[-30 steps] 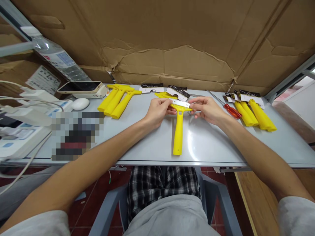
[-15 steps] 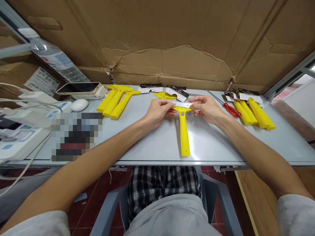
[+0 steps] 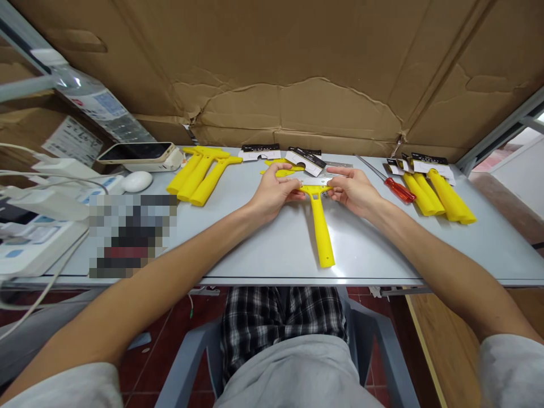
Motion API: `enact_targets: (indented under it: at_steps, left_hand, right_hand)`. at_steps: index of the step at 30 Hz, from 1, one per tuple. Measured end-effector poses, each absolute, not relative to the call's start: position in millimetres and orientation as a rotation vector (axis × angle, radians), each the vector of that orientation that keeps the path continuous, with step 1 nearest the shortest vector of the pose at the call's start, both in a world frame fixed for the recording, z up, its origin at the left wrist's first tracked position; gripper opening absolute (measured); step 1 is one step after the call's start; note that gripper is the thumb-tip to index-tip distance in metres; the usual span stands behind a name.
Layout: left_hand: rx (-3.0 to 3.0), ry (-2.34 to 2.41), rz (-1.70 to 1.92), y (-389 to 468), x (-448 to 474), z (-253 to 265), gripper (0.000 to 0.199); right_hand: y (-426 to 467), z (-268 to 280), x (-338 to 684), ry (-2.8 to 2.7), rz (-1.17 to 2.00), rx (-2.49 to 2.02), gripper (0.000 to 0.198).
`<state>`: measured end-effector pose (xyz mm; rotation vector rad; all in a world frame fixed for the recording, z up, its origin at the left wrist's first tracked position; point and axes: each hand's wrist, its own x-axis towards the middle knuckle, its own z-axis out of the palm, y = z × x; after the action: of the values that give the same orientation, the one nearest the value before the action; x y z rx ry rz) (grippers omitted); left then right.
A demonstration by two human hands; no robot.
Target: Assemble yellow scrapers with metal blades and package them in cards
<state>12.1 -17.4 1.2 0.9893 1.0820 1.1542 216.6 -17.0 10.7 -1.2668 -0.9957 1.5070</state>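
A yellow scraper (image 3: 322, 229) lies between my hands, its handle pointing toward me and tilted slightly right. Along its wide head sits a silvery metal strip (image 3: 315, 182). My left hand (image 3: 276, 191) pinches the left end of the head and strip, thumb on top, index finger raised and bent. At the right end, my right hand (image 3: 352, 191) presses with its thumb, its index finger stretched out beyond the strip. Just behind are flat yellow pieces (image 3: 284, 164), black-and-white cards (image 3: 306, 161) and a thin metal piece (image 3: 340, 166), partly hidden by my fingers.
Several yellow handles (image 3: 204, 178) lie at left. Carded yellow scrapers (image 3: 448, 195) and a red screwdriver (image 3: 399, 190) are at right. A phone (image 3: 136, 153), white mouse (image 3: 137, 181), power strip (image 3: 29, 249) and bottle (image 3: 96, 99) crowd the left. Cardboard (image 3: 297, 51) walls the back.
The scraper's handle end has swung a little to the right. My index fingers have lifted and straightened away from the metal strip, while my thumbs stay at its ends.
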Motion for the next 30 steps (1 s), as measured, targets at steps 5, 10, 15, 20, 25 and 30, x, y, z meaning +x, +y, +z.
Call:
enact_targets:
  at_steps: [5, 10, 15, 20, 25, 30]
  left_hand:
    - [1.015, 1.097, 1.083, -15, 10, 3, 0.050]
    - [1.152, 1.152, 1.020, 3, -10, 7, 0.032]
    - [1.796, 1.497, 1.196, 38, -54, -1, 0.024]
    - [2.131, 1.609, 0.970, 60, -74, -20, 0.021]
    - [2.262, 1.562, 0.831, 61, -74, -23, 0.020]
    - [2.286, 1.596, 0.552, 59, -80, -11, 0.026]
  right_hand:
    - [-15, 7, 216, -1.024, 1.475, -1.264, 0.070]
    - [-12, 5, 220, -1.047, 1.440, -1.255, 0.067]
    - [-11, 11, 223, -1.038, 1.406, -1.279, 0.059]
    - [-10, 14, 224, -1.024, 1.408, -1.292, 0.061]
    - [-9, 12, 225, -1.048, 1.410, -1.281, 0.063]
    - [-7, 7, 226, -1.052, 1.426, -1.262, 0.060]
